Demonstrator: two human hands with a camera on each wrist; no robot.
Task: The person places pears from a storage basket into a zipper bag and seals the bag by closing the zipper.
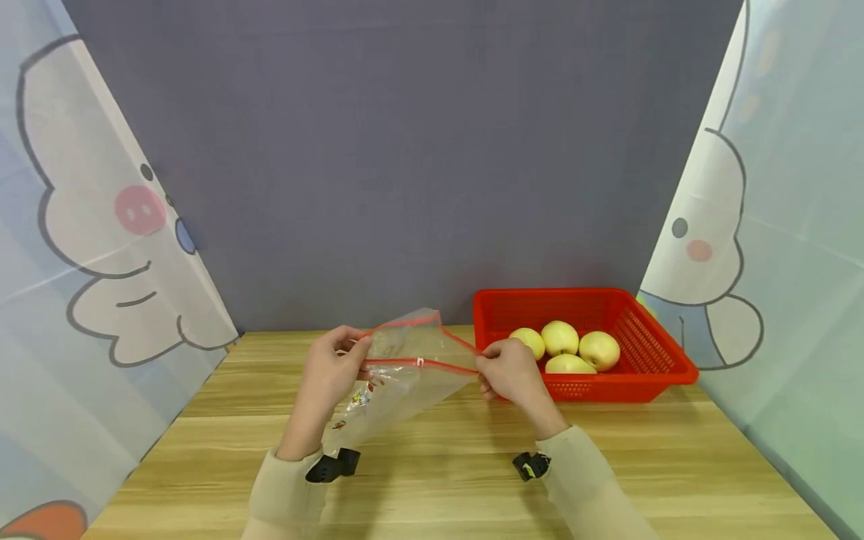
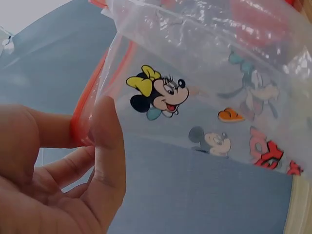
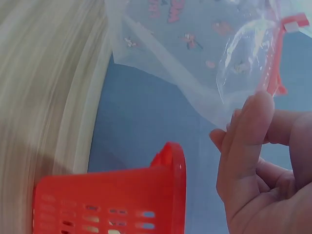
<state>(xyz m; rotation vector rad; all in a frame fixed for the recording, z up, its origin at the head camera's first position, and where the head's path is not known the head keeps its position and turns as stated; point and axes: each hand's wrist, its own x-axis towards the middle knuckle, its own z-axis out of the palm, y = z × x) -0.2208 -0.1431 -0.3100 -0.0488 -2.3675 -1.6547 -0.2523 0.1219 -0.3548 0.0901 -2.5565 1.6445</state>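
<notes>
a person's two bare hands spread a clear plastic bag (image 1: 405,397) above a wood-grain table (image 1: 439,480). the left hand (image 1: 335,364) pinches one end of the bag's red-edged mouth between thumb and finger; the right hand (image 1: 509,369) pinches the other end in the same way. the mouth's long axis runs side to side from grip to grip, its near and far edges parted in the middle, while the printed body slopes down from the mouth toward the person and to the left. a small slider (image 1: 420,362) sits on the near edge, between the hands. to the right stands a red basket (image 1: 621,386) with four pale yellow apples (image 1: 599,351) in view. the right hand is the nearer to it, just beside its left end; the left hand is well apart, across the bag. the bag's mouth lies left of the fruit.
</notes>
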